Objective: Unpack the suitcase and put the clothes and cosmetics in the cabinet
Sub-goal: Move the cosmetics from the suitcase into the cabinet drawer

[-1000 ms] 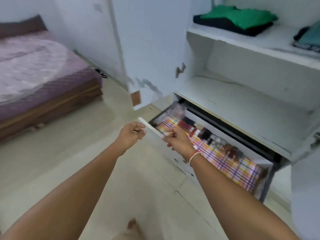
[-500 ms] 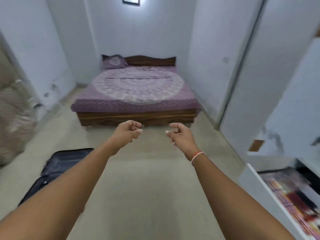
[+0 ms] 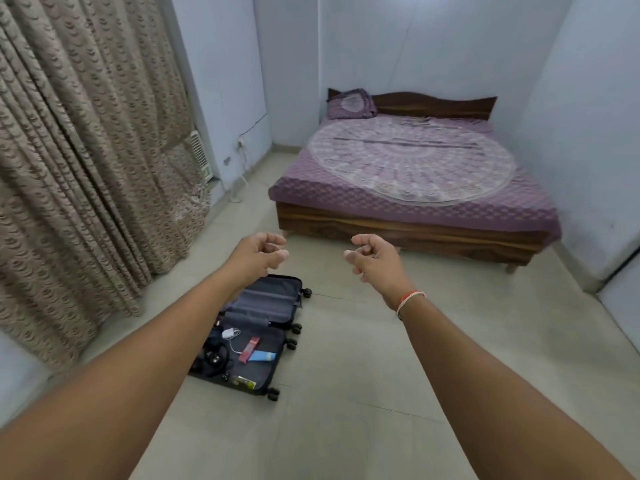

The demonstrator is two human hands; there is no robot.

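Suitcase (image 3: 254,332) lies open flat on the tiled floor (image 3: 363,393), near the curtain (image 3: 86,150) and well apart from the bed (image 3: 408,188); its far half shows a grey zipped lining, while its near half holds a red box (image 3: 250,348), a blue tube (image 3: 262,356) just beside it, a white charger with cable (image 3: 229,333), some black items (image 3: 213,358) toward the left edge and a small yellow-green pack (image 3: 244,382) at the near edge. Both arms reach forward above the floor. Left hand (image 3: 258,256) hangs over the suitcase's far edge, fingers loosely curled, holding nothing. Right hand (image 3: 375,259), a band (image 3: 408,301) on its wrist, is likewise loosely curled and empty, out over bare floor.
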